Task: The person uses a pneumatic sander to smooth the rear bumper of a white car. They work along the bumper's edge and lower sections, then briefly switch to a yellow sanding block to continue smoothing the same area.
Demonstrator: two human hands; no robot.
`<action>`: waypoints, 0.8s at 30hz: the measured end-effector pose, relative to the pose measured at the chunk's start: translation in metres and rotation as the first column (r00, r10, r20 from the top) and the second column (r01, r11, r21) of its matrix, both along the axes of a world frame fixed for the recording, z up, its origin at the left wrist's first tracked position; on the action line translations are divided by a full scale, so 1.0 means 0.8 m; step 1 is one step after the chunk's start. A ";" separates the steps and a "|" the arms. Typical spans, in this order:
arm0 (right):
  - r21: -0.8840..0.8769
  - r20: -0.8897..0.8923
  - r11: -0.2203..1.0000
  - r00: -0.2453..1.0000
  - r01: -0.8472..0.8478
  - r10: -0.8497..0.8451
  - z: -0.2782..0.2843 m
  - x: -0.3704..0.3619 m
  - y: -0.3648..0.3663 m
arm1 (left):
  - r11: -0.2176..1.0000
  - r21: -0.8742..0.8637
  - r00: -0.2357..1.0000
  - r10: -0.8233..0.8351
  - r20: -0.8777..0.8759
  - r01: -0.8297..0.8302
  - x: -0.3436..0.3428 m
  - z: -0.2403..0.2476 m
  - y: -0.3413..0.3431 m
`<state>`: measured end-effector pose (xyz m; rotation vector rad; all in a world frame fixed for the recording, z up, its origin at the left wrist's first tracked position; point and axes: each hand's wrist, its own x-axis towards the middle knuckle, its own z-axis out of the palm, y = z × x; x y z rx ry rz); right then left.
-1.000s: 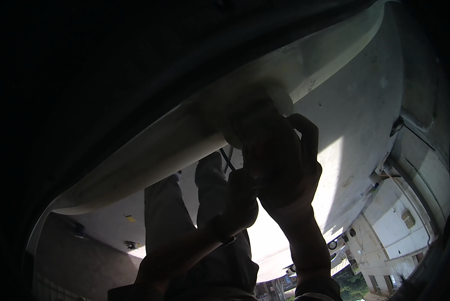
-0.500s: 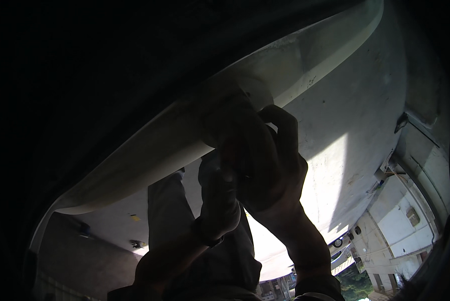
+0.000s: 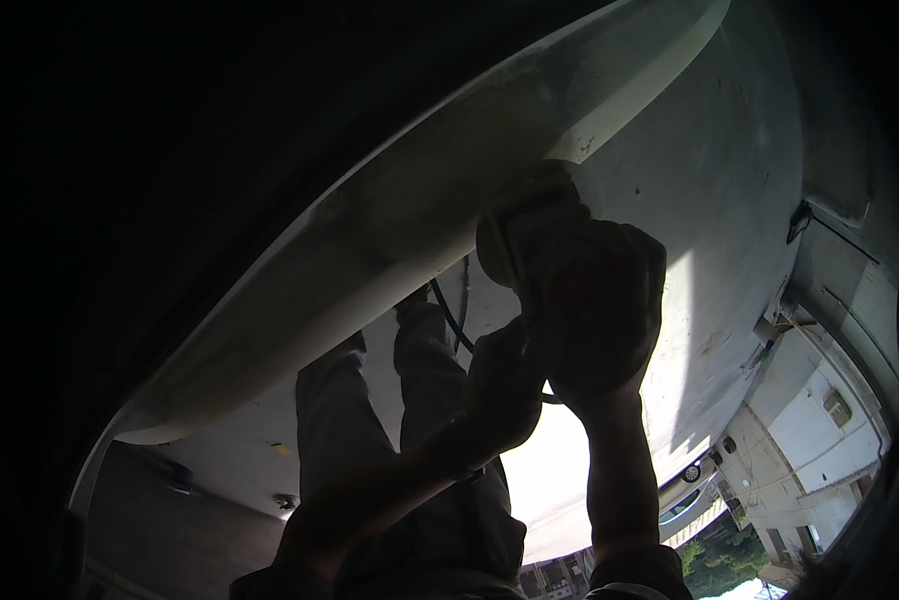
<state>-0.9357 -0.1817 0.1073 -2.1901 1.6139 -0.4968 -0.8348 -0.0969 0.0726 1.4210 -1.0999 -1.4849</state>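
Grey floor (image 3: 734, 205) in deep shade, sunlit patch (image 3: 559, 475) low R; disc-head tool (image 3: 537, 212) at panel edge

Tool is approx. view ctr, round head overlapping the lower edge of the pale curved panel (image 3: 389, 225). Can't tell if they touch or if there's a gap; too dark. My R hand (image 3: 606, 305) is wrapped round the tool body and hides most of it. My L hand (image 3: 504, 385) sits just below-L of it, fingers look curled but it's basically a silhouette; can't tell what it's gripping, if anything.

Key geometry: head lies up-L of R hand, L hand farther from it, so R is the nearer one. Visible part of the tool runs from head down toward R hand; rest of its axis is hidden. Panel's long axis is diagonal, low-L to up-R, so its edge cuts across in front of the head.

Dark hose or cable (image 3: 449, 318) hangs btwn panel edge and L hand, in front of the trouser legs (image 3: 344, 420). Open room is on the R: floor runs from R hand out to the bldg wall (image 3: 809, 400). Above the panel it's all black, no detail. Bkgd low R: parked car (image 3: 681, 505) + greenery (image 3: 719, 560).
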 end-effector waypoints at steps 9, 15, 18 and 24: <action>0.068 0.060 0.998 0.998 -0.020 0.016 -0.011 0.051 -0.012 | 0.850 0.514 0.976 -0.191 0.099 0.115 0.065 0.013 0.007; 0.175 0.076 0.983 0.994 0.060 -0.074 -0.005 0.044 -0.033 | 0.997 -0.082 0.993 0.015 0.118 -0.005 0.029 -0.073 0.067; 0.146 0.170 0.988 0.985 -0.049 0.024 0.002 0.074 -0.002 | 0.998 -0.062 0.972 0.009 0.234 0.006 0.059 -0.043 0.074; 0.107 0.083 0.992 0.993 0.072 -0.081 -0.015 0.035 -0.035 | 0.833 0.517 0.977 -0.213 -0.025 0.195 0.064 0.008 -0.005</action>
